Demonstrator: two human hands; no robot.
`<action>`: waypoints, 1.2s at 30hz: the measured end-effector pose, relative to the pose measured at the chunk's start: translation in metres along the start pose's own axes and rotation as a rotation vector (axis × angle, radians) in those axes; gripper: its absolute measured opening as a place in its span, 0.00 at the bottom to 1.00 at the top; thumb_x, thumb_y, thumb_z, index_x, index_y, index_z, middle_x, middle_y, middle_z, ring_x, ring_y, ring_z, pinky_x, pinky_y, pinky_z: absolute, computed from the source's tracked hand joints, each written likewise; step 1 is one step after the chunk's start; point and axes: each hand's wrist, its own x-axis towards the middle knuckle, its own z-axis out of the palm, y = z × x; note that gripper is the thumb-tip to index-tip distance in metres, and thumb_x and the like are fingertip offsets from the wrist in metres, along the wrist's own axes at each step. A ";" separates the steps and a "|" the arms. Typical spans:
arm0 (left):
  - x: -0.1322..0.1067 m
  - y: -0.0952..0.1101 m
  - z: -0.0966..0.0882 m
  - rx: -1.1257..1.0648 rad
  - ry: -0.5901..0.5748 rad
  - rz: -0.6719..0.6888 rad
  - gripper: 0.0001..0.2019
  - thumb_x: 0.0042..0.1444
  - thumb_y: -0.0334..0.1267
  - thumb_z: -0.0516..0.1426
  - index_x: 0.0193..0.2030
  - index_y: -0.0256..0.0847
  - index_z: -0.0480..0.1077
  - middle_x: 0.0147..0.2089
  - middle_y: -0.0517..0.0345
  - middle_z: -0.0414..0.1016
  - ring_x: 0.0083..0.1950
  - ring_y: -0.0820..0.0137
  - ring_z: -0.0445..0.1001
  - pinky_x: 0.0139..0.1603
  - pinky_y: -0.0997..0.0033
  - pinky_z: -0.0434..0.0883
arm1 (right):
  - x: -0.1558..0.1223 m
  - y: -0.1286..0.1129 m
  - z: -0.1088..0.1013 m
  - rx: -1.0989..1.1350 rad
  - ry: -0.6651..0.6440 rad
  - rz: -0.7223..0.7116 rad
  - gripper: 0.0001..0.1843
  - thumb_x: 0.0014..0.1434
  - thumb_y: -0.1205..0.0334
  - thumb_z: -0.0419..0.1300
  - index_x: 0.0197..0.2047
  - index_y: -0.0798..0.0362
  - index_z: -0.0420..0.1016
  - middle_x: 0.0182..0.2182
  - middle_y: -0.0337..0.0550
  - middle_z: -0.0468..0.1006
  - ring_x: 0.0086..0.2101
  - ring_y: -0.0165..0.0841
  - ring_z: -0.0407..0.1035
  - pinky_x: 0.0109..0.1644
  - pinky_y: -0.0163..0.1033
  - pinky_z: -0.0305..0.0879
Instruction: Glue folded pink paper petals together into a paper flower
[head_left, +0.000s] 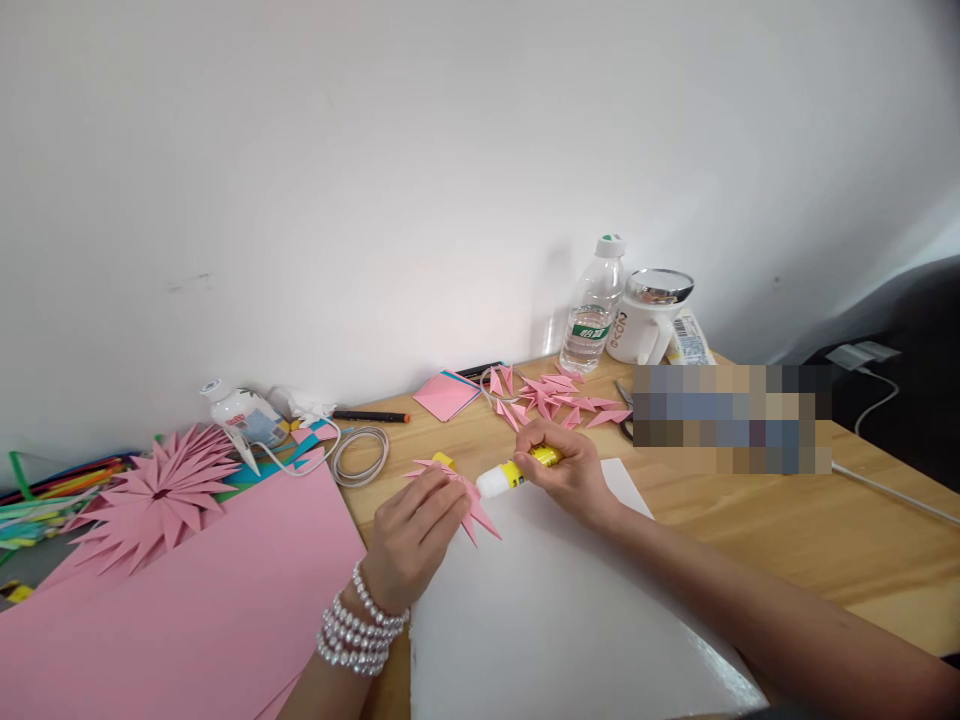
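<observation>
My right hand is curled firmly round a yellow-and-white plastic glue stick, its white end pointing at the work, while my left hand has its fingertips pinched together on a pink, spiky cluster of folded paper. The white end sits at or just beside the paper — I can't tell whether they touch. If I pressed too hard, the thin points could bend, since only my pinch seems to brace them; a looser pinch could let the folds slip out of line. Too much glue could smear onto my fingers, or onto the smooth white board underneath, and stick the paper there. Just past my left hand, a small yellow cylinder stands where a knuckle could knock it away. Further out on the pale wooden bench, the loose pink folded paper pieces lie in a heap — a careless sleeve or elbow could scatter them — and the clear plastic water bottle behind could soak them if toppled and leaking.
</observation>
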 end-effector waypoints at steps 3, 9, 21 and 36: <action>0.002 0.001 0.000 0.009 0.009 0.002 0.10 0.53 0.23 0.54 0.41 0.35 0.68 0.38 0.51 0.78 0.45 0.65 0.73 0.45 0.61 0.74 | -0.001 -0.001 0.001 0.002 0.000 -0.024 0.07 0.50 0.64 0.58 0.22 0.52 0.66 0.21 0.38 0.67 0.23 0.28 0.59 0.26 0.34 0.55; 0.005 0.004 0.000 0.001 0.016 0.060 0.10 0.54 0.23 0.52 0.41 0.34 0.69 0.38 0.50 0.78 0.44 0.65 0.74 0.44 0.62 0.74 | 0.000 0.002 0.001 0.002 -0.007 0.053 0.08 0.51 0.61 0.58 0.23 0.52 0.66 0.21 0.38 0.68 0.23 0.29 0.59 0.26 0.34 0.55; 0.001 0.004 0.000 -0.031 0.047 0.064 0.11 0.51 0.22 0.55 0.42 0.31 0.69 0.38 0.50 0.78 0.47 0.63 0.73 0.45 0.62 0.74 | 0.000 0.001 0.003 0.039 0.004 0.132 0.09 0.50 0.60 0.58 0.22 0.52 0.65 0.20 0.37 0.66 0.22 0.28 0.58 0.25 0.34 0.54; 0.012 0.007 -0.004 -0.032 0.622 -0.729 0.09 0.44 0.26 0.61 0.34 0.39 0.72 0.33 0.56 0.74 0.34 0.69 0.73 0.35 0.67 0.73 | -0.002 0.018 0.007 -0.005 -0.217 0.224 0.10 0.47 0.55 0.64 0.27 0.53 0.71 0.31 0.43 0.75 0.34 0.33 0.68 0.39 0.39 0.63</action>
